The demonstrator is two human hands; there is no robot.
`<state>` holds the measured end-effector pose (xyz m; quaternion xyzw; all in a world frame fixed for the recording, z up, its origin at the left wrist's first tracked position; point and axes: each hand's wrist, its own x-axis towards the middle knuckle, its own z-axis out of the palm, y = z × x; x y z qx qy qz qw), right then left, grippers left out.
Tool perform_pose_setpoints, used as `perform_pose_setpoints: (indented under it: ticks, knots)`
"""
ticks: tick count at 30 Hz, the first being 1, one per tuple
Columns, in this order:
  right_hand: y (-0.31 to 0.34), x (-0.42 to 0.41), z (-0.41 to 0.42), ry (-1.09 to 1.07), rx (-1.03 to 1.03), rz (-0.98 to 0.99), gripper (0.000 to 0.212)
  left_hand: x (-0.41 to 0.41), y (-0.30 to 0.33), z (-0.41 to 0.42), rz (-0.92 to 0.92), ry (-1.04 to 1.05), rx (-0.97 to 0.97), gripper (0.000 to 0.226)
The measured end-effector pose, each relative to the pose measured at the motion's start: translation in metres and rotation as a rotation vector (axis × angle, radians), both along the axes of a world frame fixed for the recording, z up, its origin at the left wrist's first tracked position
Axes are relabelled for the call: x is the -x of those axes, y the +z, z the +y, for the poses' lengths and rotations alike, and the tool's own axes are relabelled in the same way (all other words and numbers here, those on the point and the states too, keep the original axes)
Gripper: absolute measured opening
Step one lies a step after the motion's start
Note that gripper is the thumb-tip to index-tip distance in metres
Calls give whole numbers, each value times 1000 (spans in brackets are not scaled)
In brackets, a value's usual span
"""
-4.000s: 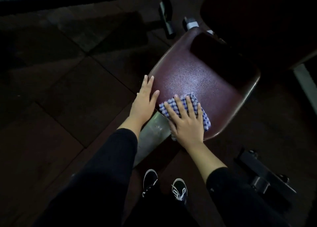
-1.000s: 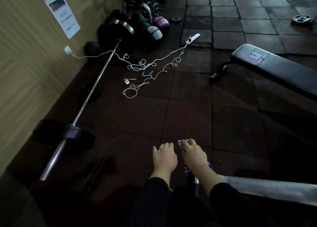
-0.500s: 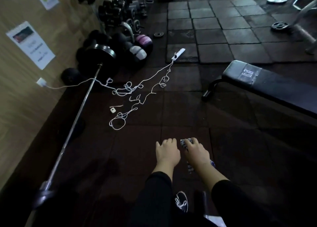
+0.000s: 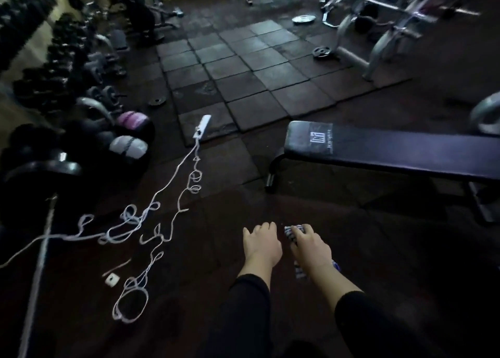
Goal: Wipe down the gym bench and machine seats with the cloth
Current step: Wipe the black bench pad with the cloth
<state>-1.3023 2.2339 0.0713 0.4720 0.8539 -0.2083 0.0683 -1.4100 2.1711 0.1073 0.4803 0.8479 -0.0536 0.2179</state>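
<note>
Both arms are extended forward and down in the head view, black sleeves reaching to the wrists, backs of the hands turned up, over the dark rubber floor (image 4: pixel 189 290).

Left hand (image 4: pixel 261 242): nothing is held, fingers loosely curled and slightly spread, pointing away from the body. It is carried just beside the right hand, apart from it.

Right hand (image 4: pixel 311 245): the checked cloth (image 4: pixel 290 233) is grasped, fingers curled over its front end. The blue-and-white fabric is seen sticking out ahead of the knuckles, and another part is seen hanging below the wrist. The cloth is held in the air, touching neither floor nor equipment.

The black flat bench (image 4: pixel 392 152) is located ahead and to the right, well apart from both hands. Its padded top is seen lengthwise, a white logo patch near the closer end, a curved leg under that end.

On the floor to the left, a tangled white cord (image 4: pixel 140 222) is laid out, running up to a white power strip (image 4: pixel 203 125). A small white plug-like part (image 4: pixel 112 279) lies near the cord's lower loops. A barbell (image 4: pixel 40 249) with a black plate is seen at far left, medicine balls (image 4: pixel 128 146) and dumbbells behind it. Grey machine frames (image 4: pixel 378 33) are seen at upper right, blurred.
</note>
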Motion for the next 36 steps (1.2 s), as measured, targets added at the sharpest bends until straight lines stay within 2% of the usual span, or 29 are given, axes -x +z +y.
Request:
perform_pose_setpoints:
  ticks: [5, 11, 20, 36]
  knots:
    - [3, 4, 60, -216, -29, 13, 43, 19, 2, 83, 11, -209, -19, 48]
    - [2, -28, 156, -421, -50, 7, 45, -9, -1, 201, 3, -422, -35, 48]
    - [3, -131, 331, -603, -82, -38, 42, -111, -2, 394, -45, -566, -65, 44]
    - [-8, -322, 554, -890, -85, -67, 41, -301, -16, 658, -59, -834, -33, 44]
